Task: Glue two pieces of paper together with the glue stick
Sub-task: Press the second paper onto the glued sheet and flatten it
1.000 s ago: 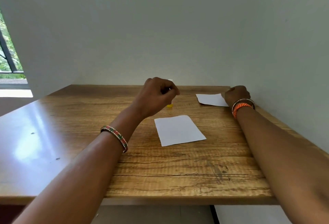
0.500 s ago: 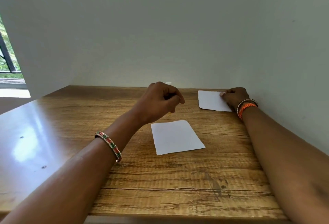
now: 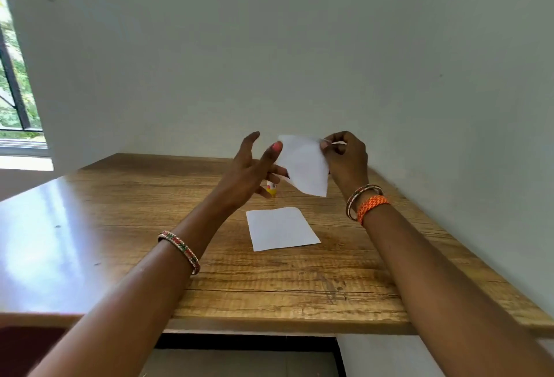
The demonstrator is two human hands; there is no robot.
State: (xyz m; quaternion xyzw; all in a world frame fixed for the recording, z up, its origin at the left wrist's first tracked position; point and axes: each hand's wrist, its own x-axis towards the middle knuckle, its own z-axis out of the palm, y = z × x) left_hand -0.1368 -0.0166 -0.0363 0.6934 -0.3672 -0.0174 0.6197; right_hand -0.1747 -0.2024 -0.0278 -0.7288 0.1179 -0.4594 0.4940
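A: Start at the left. What's there?

B: Window (image 3: pixel 18 83) at far left edge, greenery outside. Wooden table (image 3: pixel 126 244) below, glare on its left part, set against a plain wall (image 3: pixel 299 47).

A: Left hand?

B: Left hand (image 3: pixel 248 173) raised above the table, fingers spread, thumb tip touching the left edge of the lifted sheet. Lower fingers curl near the glue stick (image 3: pixel 272 188); can't tell whether they grip it or it stands on the table behind them. Beaded bangle (image 3: pixel 180 250) on that forearm.

A: Glue stick itself?

B: Yellow base, white label, mostly hidden by the fingers. Sits approx. mid-table, just beyond the flat sheet.

A: Papers?

B: Two, both white. Flat sheet (image 3: pixel 281 228) lies on the table between the arms. Lifted sheet (image 3: pixel 304 164) held in the air above it, hanging down, slightly curved.

A: Right hand?

B: Right hand (image 3: pixel 347 158) pinches the lifted sheet's top right corner, thumb vs. forefinger. Metal bangles (image 3: pixel 359 196) and an orange braided band (image 3: pixel 371 205) on that wrist.
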